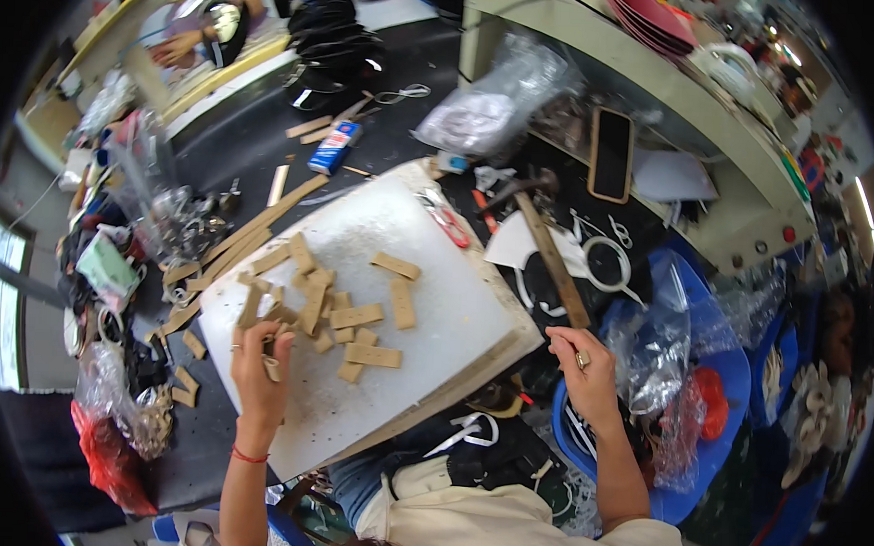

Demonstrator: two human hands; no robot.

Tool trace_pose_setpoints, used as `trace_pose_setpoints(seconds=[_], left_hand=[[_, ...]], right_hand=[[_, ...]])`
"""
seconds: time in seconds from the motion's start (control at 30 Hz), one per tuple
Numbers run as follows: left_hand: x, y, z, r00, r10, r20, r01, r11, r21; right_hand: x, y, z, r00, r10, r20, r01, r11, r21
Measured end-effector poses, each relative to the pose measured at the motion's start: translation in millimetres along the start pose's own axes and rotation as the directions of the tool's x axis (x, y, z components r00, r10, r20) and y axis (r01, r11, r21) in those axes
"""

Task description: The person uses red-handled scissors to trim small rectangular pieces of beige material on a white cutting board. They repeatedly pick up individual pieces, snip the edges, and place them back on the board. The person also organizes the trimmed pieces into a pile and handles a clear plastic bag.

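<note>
A pile of short tan strips (357, 315), some with small holes, lies on a white board (436, 302). At the pile's near left edge is my left hand (260, 373), its fingers curled around a tan strip (272, 368) that shows partly beneath them. My right hand (587, 379) is off the board's right corner, close to the end of the hammer handle (557, 268). Its fingers are pinched together; a small brownish, shiny spot shows at them, too small to name.
Beyond the board lie long tan strips (236, 242), a blue and white box (335, 146) and clear plastic bags (501, 97). Red-handled pliers (448, 223) rest on the board's far corner. A phone (611, 154) leans by the shelf. Blue tubs (716, 418) stand at right.
</note>
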State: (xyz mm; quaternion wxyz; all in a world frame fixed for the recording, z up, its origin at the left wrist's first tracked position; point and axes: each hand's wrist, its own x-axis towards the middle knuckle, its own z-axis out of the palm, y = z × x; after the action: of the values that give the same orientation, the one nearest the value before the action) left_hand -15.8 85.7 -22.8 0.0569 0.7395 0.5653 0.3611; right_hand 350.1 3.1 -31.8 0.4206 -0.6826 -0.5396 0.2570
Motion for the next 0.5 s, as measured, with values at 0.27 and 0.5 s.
trace_pose_setpoints(seconds=[0.27, 0.5], left_hand=[[-9, 2, -16, 0.954, 0.054, 0.295, -0.072, 0.996, 0.053], [-12, -1, -20, 0.880, 0.042, 0.472, -0.083, 0.994, 0.067]], right_hand=[[30, -38, 39, 0.980, -0.189, 0.056, 0.191, 0.981, -0.040], [49, -60, 76, 0.970, -0.223, 0.095, 0.226, 0.974, -0.021]])
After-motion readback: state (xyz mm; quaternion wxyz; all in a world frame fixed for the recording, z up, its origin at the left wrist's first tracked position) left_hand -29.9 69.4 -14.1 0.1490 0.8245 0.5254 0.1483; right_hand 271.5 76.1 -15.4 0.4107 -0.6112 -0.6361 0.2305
